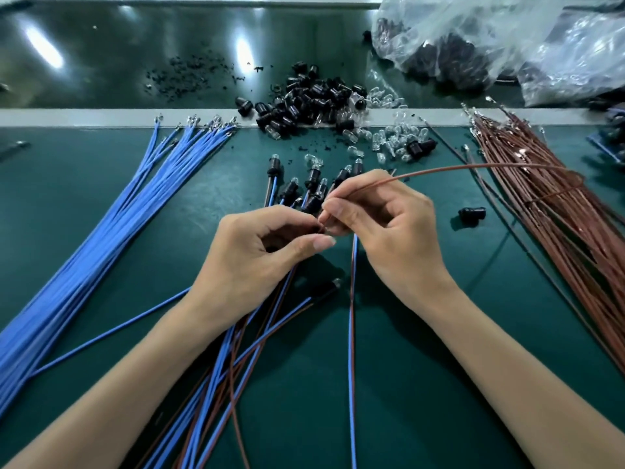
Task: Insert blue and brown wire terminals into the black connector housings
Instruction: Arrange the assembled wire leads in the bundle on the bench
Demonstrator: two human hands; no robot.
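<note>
A thin brown insulated wire [439, 169] is pinched near its tip between the thumb and forefinger of the right hand [389, 238]. From there it arcs up and off to the right, over the loose bundle of brown wires [558, 231].

The tip meets the left hand [257, 252], whose curled thumb and fingers are clamped on a small dark part [319, 229]. The part is mostly hidden and is probably a black housing. Gripping so close to the terminal likely keeps the limp wire stiff enough to steer in. A single blue wire [111, 333] trails out from behind the left wrist to the near left. Whether it is already seated cannot be seen.

Just beyond the fingers lie finished black sockets with clear bulbs [309, 179]. Their paired blue and brown leads [236, 367] cross under the forearms towards the near edge.

A fan of blue wires [101, 231] lies to the left, within reach of the left hand, as the brown bundle is of the right. At the far middle a heap of black housings [304, 99] and clear glass bulbs [395, 137] straddles a pale strip [101, 117]. One stray black housing [471, 214] sits to the right of the hands.

The green mat [439, 333] offers open room at the near right. Crumpled clear plastic bags [490, 38] crowd the far right corner.
</note>
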